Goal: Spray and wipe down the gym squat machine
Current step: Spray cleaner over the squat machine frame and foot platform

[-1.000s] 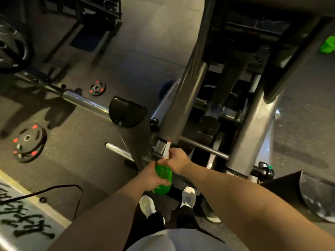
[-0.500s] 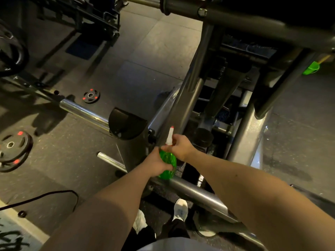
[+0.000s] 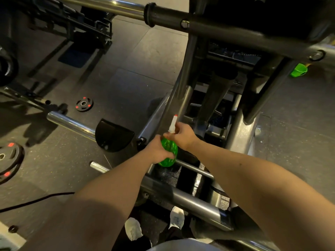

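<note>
Spray bottle [image 3: 169,150] beside squat machine post [image 3: 181,91]: my left grip [image 3: 156,151] wraps it, right grip [image 3: 184,134] pinches nozzle [image 3: 173,124]; floor [image 3: 126,78] spreads leftward.

- There is one view only, from a wide-angle camera on the person's head, so no other view shares the scene.
- It faces forward and steeply down: the shoes [image 3: 133,230] sit at the bottom edge and the floor [image 3: 126,84] fills the left half.
- Both forearms enter from the lower corners and meet at mid-frame, where the left hand [image 3: 156,151] and right hand [image 3: 183,135] hold the bottle [image 3: 170,151].
- The view is close: the machine [image 3: 181,91] fills the right half, and its bar [image 3: 108,6] looms large across the top edge.
- A plate [image 3: 84,104] lies well apart on the left.
</note>
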Motion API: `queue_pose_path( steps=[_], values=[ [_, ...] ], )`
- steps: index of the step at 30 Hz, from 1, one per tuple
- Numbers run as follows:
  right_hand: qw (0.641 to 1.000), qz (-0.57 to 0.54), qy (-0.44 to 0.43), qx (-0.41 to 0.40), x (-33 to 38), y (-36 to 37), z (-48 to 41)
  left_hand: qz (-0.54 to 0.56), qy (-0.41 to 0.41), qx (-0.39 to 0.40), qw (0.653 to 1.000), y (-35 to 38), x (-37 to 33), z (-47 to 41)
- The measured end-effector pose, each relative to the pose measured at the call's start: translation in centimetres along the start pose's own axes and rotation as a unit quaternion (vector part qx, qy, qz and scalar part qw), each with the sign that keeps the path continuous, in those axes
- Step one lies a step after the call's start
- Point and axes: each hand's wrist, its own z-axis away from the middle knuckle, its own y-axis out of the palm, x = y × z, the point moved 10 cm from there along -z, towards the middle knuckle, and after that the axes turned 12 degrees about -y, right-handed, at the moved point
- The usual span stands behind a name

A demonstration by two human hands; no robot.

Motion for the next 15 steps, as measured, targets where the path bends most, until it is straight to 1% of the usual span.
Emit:
queue_pose_path(
  steps=[2, 4, 6, 9, 11, 15],
  values=[
    [1.0, 0.02, -0.02, -0.01, 1.0, -0.6, 0.0, -0.001, 0.004, -0.02, 1.0, -0.6, -0.6, 0.0],
    [0.999, 0.029, -0.04, -0.018, 2.5, -1.1, -0.1, 0.017, 0.024, -0.043, 0.999, -1.5, -1.2, -1.2],
    [0.997, 0.032, -0.057, -0.036, 4.1, -2.5, -0.2, 0.036, 0.052, -0.054, 0.997, -2.4, -3.2, -0.6],
    [0.994, 0.042, -0.07, -0.069, 5.6, -5.7, -0.9, 0.028, 0.094, -0.053, 0.994, -3.5, -7.2, 2.6],
    [0.993, 0.059, -0.073, -0.077, 7.8, -7.5, -0.5, 0.028, 0.115, -0.056, 0.991, -4.2, -9.0, 3.4],
    [0.988, 0.08, -0.104, -0.087, 11.8, -8.5, 0.4, 0.095, 0.182, -0.027, 0.978, -4.9, -11.4, 5.9]
  ],
)
